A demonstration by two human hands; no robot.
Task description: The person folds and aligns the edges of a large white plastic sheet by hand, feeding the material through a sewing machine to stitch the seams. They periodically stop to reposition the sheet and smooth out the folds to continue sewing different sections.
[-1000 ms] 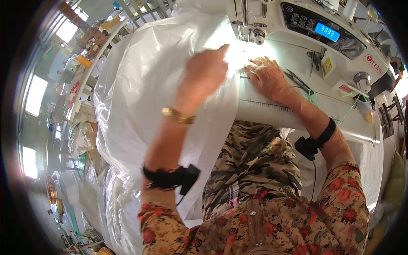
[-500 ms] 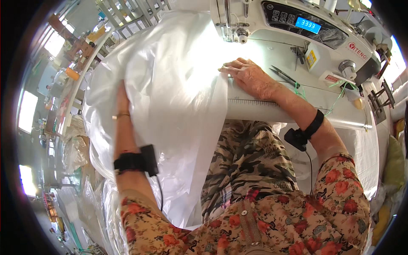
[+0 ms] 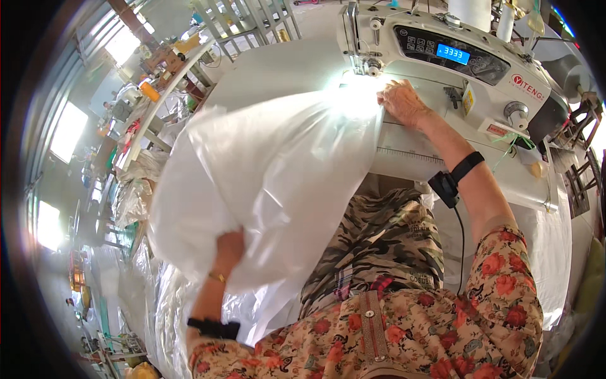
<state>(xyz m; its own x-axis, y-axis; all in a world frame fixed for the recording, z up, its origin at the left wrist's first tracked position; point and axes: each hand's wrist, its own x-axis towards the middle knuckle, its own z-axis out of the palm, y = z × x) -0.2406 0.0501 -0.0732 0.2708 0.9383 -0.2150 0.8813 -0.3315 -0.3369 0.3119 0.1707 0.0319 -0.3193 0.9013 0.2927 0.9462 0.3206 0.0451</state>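
Note:
A large sheet of whitish translucent plastic (image 3: 278, 170) spreads from under the needle of the sewing machine (image 3: 505, 79) down toward my lap, its folds fanning out. My right hand (image 3: 404, 104) is closed at the sheet's right edge, close beside the brightly lit needle area. What its fingers hold is too small and glared to make out. Lower left, my left hand (image 3: 231, 247) is against the sheet; its fingers are blurred and partly behind the plastic. Black straps circle both forearms.
White thread cones (image 3: 505, 24) stand behind the machine. A ruler scale (image 3: 404, 153) runs along the table's front edge, and green thread (image 3: 512, 146) hangs at the right. Crumpled clear plastic (image 3: 136, 189) and a metal rack (image 3: 249, 25) lie beyond the left side.
My left hand has come down and toward me, and the sheet has drawn in from the far left, uncovering grey tabletop. My right hand has curled its fingers. The snips are out of sight.

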